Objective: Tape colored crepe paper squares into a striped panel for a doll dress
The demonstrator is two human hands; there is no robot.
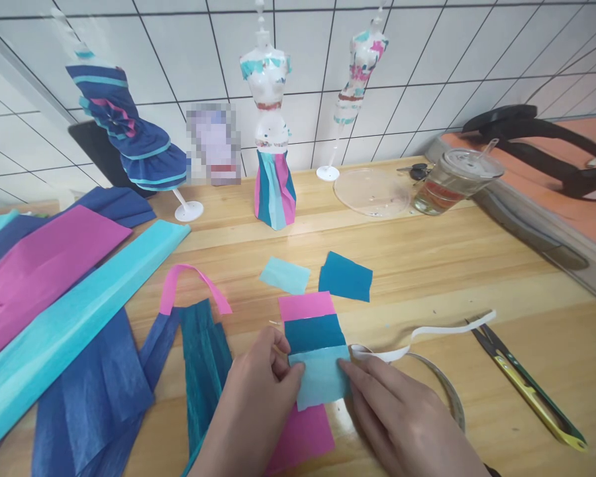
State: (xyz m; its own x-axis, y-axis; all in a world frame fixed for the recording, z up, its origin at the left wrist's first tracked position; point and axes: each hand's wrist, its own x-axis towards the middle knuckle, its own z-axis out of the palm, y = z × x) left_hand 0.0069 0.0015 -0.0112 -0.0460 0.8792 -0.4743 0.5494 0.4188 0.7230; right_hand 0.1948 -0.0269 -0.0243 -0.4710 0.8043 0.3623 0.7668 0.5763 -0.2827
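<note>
A light blue piece of crepe paper (pixel 320 381) overlaps a teal strip (pixel 314 333), which in turn overlaps a pink piece (pixel 306 306). My left hand (pixel 258 381) is closed in a pinch at the light blue paper's left edge, thumb on top. At the opposite edge, my right hand (pixel 402 404) has its fingertips together on the paper's upper right corner; its thumb is mostly hidden. Another pink piece (pixel 308 440) shows below, partly under the left hand. Loose light blue (pixel 285 275) and teal (pixel 346 277) pieces lie just beyond.
Yellow-handled thread snips (pixel 526 391) and a white tape (pixel 427 330) lie at right. Folded crepe paper (pixel 79 318) covers the left side. Miniature dress forms (pixel 265 99) stand along the tiled wall, near a clear round plate (pixel 372 192) and a lidded cup (pixel 451 182).
</note>
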